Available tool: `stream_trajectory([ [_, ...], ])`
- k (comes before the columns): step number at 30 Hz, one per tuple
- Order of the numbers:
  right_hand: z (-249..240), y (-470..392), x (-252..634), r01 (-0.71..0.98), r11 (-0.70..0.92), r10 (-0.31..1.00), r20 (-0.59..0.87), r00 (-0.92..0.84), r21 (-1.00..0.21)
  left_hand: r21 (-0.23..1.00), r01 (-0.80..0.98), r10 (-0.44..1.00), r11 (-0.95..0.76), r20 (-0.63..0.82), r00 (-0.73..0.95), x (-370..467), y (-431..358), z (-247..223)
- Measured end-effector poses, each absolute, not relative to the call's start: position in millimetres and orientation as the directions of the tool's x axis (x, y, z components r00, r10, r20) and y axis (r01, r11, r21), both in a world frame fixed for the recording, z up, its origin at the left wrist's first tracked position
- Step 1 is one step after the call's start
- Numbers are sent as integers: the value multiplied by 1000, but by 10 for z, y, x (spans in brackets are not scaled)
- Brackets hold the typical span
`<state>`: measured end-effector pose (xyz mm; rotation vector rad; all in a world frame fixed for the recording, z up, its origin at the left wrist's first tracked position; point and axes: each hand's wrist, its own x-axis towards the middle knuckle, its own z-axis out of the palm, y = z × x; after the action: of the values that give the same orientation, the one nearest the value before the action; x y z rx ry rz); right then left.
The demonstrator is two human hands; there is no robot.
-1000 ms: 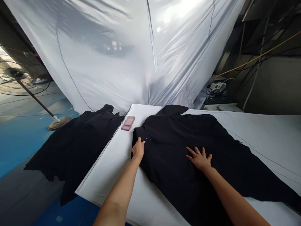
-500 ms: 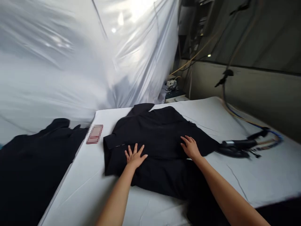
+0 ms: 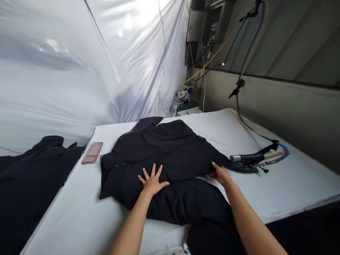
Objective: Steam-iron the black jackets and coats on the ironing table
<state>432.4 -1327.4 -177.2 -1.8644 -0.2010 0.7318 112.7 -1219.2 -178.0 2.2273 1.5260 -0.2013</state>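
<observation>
A black jacket [image 3: 159, 145] lies spread on the white-covered table [image 3: 77, 209], one part hanging toward me over the near edge. My left hand [image 3: 152, 183] rests flat on the fabric with its fingers spread. At the garment's right lower edge, my right hand [image 3: 220, 174] has its thumb on top and the other fingers tucked beneath the cloth, pinching it. Just beyond that hand lies a black iron [image 3: 247, 163] with a silver-ended handle, close against the jacket's right end.
Hoses [image 3: 239, 106] run from the iron up to the right. More dark clothing [image 3: 34, 177] lies at the left, beside a blurred reddish rectangle [image 3: 92, 153]. White plastic sheeting [image 3: 79, 78] hangs behind the table. A small machine [image 3: 183, 97] stands at the back.
My right hand has gone from lying on the cloth to gripping its lower right edge. My left hand stays spread on the jacket. The view has turned slightly right.
</observation>
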Motion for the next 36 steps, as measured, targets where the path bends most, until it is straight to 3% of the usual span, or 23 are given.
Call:
stream_trajectory([
  [4,-1713,-13068,4173,-296,-270,601,-400,692,-916,240,938,847,-249,-416,331,1030,-12218,-1799],
  [6,-1661,-12975,4192,-178,-257,639,-305,706,-950,245,942,845,-228,-431,316,1021,-12245,-1797],
  [8,-1628,-12945,4304,58,-356,624,-192,758,-933,248,945,847,-215,-435,306,1046,-12278,-1791],
  [10,-1621,-12989,4469,236,-578,609,-221,762,-781,245,948,853,-205,-430,295,1093,-12312,-1777],
  [12,-1608,-13076,4625,315,-772,589,-433,682,-552,242,953,862,-181,-427,273,1149,-12344,-1754],
  [14,-1547,-13146,4718,401,-840,541,-628,559,-366,232,964,878,-130,-424,221,1223,-12375,-1724],
  [16,-1429,-13147,4730,535,-801,564,-639,523,-269,202,975,903,-90,-397,165,1339,-12411,-1691],
  [21,-1241,-12876,4544,878,-458,881,-201,428,-137,239,963,943,-124,-273,189,1772,-12507,-1639],
  [24,-1424,-12697,4409,917,-390,907,-202,368,-82,280,960,945,-21,-308,111,1881,-12553,-1681],
  [32,-2013,-12530,3619,977,-195,975,-121,184,-87,191,968,957,163,-270,-108,1246,-12654,-1966],
  [36,-2041,-12650,3711,949,-291,954,-111,278,-123,193,971,953,141,-291,-80,1212,-12661,-1963],
])
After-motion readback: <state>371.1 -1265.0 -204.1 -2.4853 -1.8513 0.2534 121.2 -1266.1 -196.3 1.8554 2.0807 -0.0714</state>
